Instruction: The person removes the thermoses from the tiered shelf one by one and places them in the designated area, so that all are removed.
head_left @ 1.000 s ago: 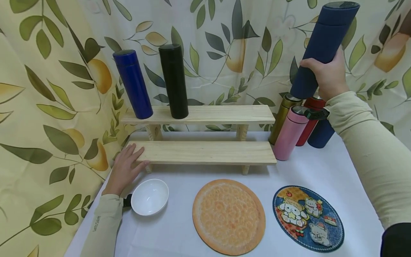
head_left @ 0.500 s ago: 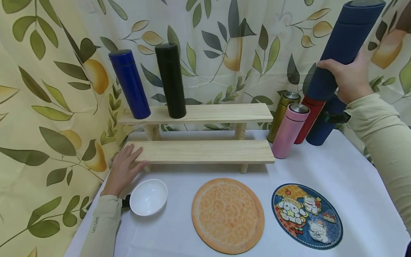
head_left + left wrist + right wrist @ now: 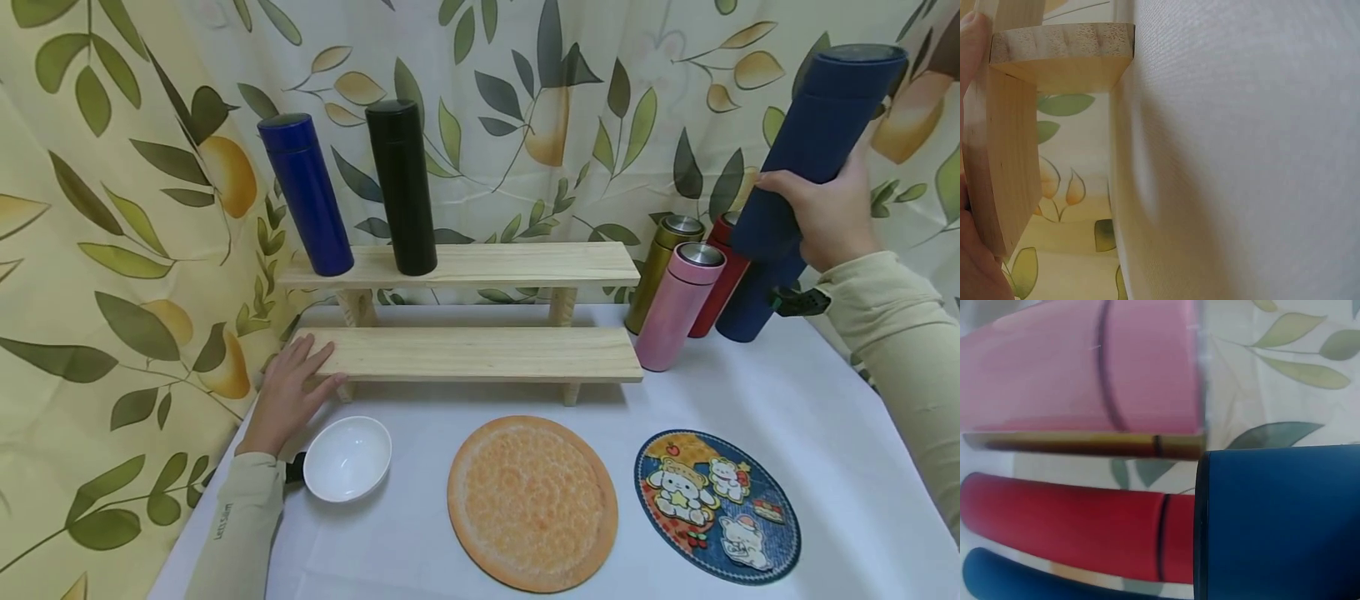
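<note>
My right hand [image 3: 832, 208] grips a navy blue thermos bottle [image 3: 825, 125] round its lower half, with the thumb across the front. The bottle leans to the right, its lower end overlapping a standing red bottle [image 3: 720, 283] and another navy bottle [image 3: 757, 300] in the head view. From the right wrist, the held thermos [image 3: 1279, 525] appears close beside the red one [image 3: 1072, 528]. At the left end of the lower wooden shelf [image 3: 480, 354], my left hand [image 3: 288, 392] rests with fingers spread on the board and thumb along the front edge.
A blue bottle [image 3: 307, 196] and a black bottle [image 3: 402, 192] stand on the upper shelf [image 3: 517, 265]. Pink [image 3: 681, 308] and gold bottles [image 3: 660, 267] crowd the shelf's right end. In front lie a white bowl [image 3: 347, 460], a round tan mat [image 3: 532, 504] and a cartoon mat [image 3: 717, 507].
My right hand has carried the navy thermos to the right, then lowered it a little beside the grouped bottles. The left hand stays in place on the shelf.
</note>
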`<state>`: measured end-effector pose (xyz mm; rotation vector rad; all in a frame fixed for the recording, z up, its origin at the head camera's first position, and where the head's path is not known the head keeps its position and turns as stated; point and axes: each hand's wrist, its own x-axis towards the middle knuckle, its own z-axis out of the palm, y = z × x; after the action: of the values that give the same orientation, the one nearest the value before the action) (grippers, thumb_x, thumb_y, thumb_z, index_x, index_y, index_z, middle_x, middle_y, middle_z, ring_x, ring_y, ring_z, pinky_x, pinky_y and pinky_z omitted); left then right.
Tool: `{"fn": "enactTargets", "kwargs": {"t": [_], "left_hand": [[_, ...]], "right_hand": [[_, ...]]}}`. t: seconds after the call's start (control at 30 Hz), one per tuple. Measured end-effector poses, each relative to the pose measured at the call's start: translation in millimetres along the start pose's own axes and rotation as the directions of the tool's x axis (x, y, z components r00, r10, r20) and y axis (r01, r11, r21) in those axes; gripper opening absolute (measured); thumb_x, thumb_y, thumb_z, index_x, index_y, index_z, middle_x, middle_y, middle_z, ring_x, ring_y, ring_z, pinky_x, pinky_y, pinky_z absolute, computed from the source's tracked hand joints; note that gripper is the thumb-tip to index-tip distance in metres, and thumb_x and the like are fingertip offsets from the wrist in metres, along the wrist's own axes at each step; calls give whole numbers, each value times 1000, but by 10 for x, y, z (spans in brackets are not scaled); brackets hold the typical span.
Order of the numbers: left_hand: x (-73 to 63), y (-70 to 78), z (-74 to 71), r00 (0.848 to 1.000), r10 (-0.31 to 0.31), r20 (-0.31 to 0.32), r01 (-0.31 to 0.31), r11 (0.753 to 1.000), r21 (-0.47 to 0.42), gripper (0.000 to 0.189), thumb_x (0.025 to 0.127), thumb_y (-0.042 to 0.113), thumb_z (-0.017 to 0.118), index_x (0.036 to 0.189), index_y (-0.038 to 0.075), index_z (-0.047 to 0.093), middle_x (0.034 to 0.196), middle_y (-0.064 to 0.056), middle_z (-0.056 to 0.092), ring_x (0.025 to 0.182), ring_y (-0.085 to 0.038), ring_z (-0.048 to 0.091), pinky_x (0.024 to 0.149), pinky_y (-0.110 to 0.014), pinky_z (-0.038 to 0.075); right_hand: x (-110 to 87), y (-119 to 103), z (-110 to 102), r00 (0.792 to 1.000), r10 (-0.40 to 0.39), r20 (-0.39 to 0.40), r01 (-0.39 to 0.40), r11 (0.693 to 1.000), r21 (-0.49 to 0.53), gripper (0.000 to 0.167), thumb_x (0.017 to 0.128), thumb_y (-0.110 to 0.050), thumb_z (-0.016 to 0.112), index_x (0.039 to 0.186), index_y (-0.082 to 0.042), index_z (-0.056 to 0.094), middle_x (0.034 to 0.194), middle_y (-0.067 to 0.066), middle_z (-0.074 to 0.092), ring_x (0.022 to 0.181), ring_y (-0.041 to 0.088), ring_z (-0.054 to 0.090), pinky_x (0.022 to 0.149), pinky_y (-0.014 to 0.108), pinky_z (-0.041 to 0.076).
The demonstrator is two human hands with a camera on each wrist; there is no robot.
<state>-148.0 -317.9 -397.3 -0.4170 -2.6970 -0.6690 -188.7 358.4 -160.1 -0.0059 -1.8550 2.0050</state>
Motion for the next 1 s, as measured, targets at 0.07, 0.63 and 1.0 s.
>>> {"fn": "enactTargets", "kwargs": {"t": [0.07,0.63,1.0], "left_hand": [[2,2,-3,1000,4,-1,-4,1000,4,67,104,43,71,155,4,56,167,-29,36,157,-47,26,125,-67,17],[0,23,-32,1000,-5,22,5,1000,1,66,105,43,69,156,3,54,167,-30,34,157,-47,24,126,-66,15],[20,4,-18,1000,-6,23,6,1000,-1,67,104,45,69,156,3,55,168,-29,34,158,-47,24,126,-66,15]], "right_hand": [[-25,63,-46,1000,8,-2,-8,999,-31,89,95,0,78,161,-36,31,156,-7,39,144,18,38,129,50,6],[-222,481,-241,998,58,-3,-58,991,-124,82,101,-13,75,163,-36,26,156,-7,39,152,26,32,126,59,0],[-317,799,-365,995,103,-11,-104,983,-155,86,101,-18,77,165,-33,21,163,-4,32,161,29,18,127,57,-1]]}}
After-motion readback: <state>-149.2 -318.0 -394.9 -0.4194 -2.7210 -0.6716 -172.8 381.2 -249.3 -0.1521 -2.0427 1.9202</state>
